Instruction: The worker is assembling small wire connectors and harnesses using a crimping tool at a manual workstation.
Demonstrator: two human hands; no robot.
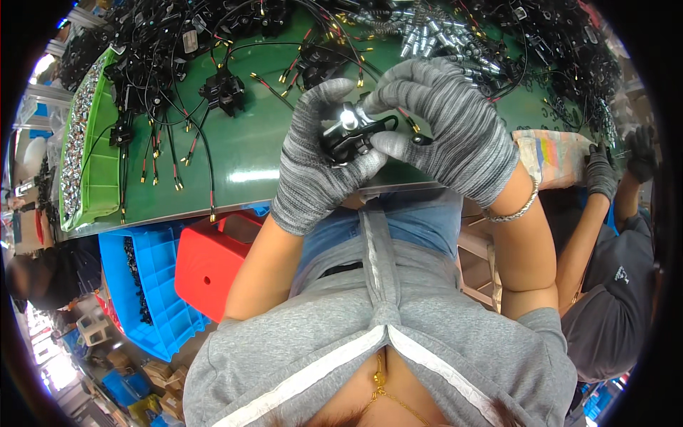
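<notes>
My left hand [313, 160], in a grey striped knit glove, closes around a small black-and-silver mechanical part [352, 136] just above the near edge of the green table [249, 153]. Its bright metal piece faces up, with a curved black piece beneath. My right hand [455, 132], gloved alike, reaches in from the right. The right thumb presses against the black side of the part, while its bent fingers arch over the top. What those right fingertips hold, if anything beyond the part, is hard to make out.
Black assemblies [222, 91] with thin gold-tipped wires lie across the table, beyond and left of my hands. Silver cylinders [427, 35] and springs are heaped at the back. A green bin [99, 186] of small metal pieces sits left. Below stand a blue crate [160, 302] and red stool [203, 274]. A co-worker [605, 313] sits right.
</notes>
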